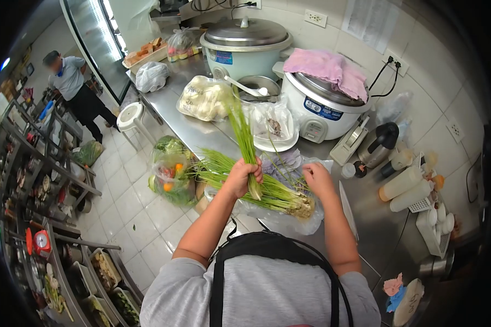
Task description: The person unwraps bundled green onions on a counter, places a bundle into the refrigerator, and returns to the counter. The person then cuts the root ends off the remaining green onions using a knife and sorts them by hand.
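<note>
My left hand (244, 177) is closed around an upright bunch of spring onions (241, 131), its pale ends poking out below my fist. Beneath it, a larger pile of spring onions (223, 170) lies across a clear plastic bag (305, 224) at the counter's front, the roots (300, 207) towards the right. My right hand (317, 179) hovers just above the root end, with thumb and fingers pinched together. A thin green stalk runs close to those fingertips, but I cannot see clearly what they hold. Crumpled purplish paper or cloth (282, 165) lies behind the pile.
Two big rice cookers (245, 52) (322, 101) stand at the back, a pink cloth (327, 71) on the right one. A bagged white food pack (203, 98), a kettle (379, 144) and bottles (401, 182) are on the counter. Vegetable bags (172, 174) sit low left; another person (73, 82) stands beyond.
</note>
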